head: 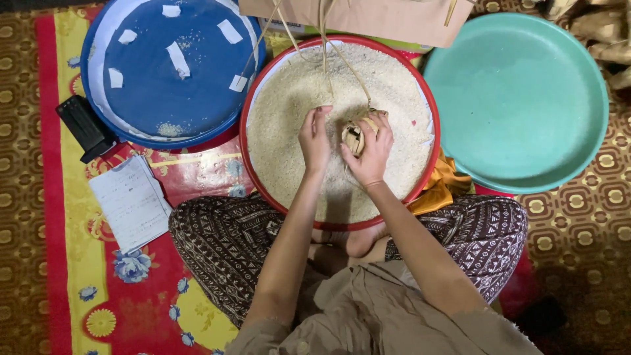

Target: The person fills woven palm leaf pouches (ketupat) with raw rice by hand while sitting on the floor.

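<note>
The right hand (372, 148) grips a woven pouch (355, 135) over the rice (289, 131), mouth facing the left hand (315, 138) just beside it, whose pinched fingers (323, 113) point down.

Small woven palm-leaf pouch (355, 135), pale yellow-green w/ dark opening, tilted, above rice nr right-centre of basin, long loose leaf strips trailing up past far rim, round red-rimmed basin (244, 131) filled w/ white uncooked rice (289, 98), level, heaped nr edges

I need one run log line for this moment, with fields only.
left hand: in rice, red basin | right hand: holds woven leaf pouch | blue tray, teal basin: beside
</note>
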